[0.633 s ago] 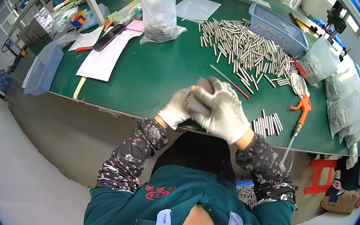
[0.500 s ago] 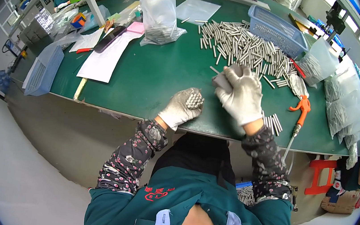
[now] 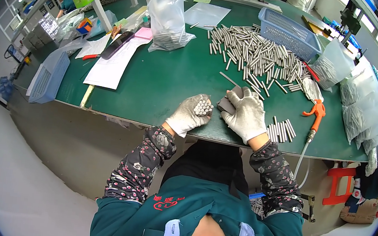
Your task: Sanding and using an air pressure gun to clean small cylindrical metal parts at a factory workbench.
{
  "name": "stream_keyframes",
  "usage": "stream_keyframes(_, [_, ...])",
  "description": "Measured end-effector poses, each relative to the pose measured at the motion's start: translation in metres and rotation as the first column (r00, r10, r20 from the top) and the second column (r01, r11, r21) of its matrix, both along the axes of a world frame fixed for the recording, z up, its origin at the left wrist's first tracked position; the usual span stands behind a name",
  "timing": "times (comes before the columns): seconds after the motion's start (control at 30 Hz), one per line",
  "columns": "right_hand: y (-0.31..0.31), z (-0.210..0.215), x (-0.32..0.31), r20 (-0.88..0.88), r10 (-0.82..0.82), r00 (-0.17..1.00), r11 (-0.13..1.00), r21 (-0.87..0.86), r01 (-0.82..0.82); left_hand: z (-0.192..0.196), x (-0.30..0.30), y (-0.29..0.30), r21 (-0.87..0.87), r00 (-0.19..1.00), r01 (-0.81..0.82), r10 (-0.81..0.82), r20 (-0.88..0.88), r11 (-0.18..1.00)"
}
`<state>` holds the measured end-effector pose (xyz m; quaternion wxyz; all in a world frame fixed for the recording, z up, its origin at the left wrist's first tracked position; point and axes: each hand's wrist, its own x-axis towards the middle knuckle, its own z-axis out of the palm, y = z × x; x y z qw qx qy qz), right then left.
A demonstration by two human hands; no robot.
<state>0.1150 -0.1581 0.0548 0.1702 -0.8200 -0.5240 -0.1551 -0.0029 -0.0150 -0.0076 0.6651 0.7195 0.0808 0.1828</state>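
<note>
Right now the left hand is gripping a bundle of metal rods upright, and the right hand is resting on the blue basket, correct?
Not quite. The head view shows the left hand gripping the bundle of metal rods upright, but the right hand rests on a flat grey piece on the green table. The blue basket sits at the far side, untouched.

**Rods in hand, dark block at the near edge**

We see a bundle of short silver metal rods [image 3: 203,106], ends up and packed tight, gripped near the table's near edge. Just right of it, a flat dark grey block [image 3: 227,104] lies on the green table top, partly covered by a glove.
</note>
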Motion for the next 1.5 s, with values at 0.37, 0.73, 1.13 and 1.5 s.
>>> stream_keyframes(0.37, [0.015,0.022,0.003,0.056,0.022,0.998,0.986,0.166,-0.031,0.006,0.000,-0.006,-0.140,1.000,-0.011,0.015,0.027,0.990])
stream_keyframes(0.73, [0.002,0.005,-0.002,0.169,0.089,0.982,0.980,0.162,-0.117,0.002,-0.008,0.001,-0.236,0.997,0.073,-0.066,0.037,0.969])
stream_keyframes(1.13, [0.014,-0.007,-0.018,-0.121,0.387,0.914,0.888,0.317,-0.334,-0.003,-0.006,0.006,-0.298,0.990,0.116,-0.087,0.109,0.948])
stream_keyframes(1.5, [0.022,-0.007,-0.019,-0.154,0.359,0.920,0.909,0.280,-0.308,0.003,-0.004,0.014,-0.194,0.988,0.152,-0.143,0.061,0.969])
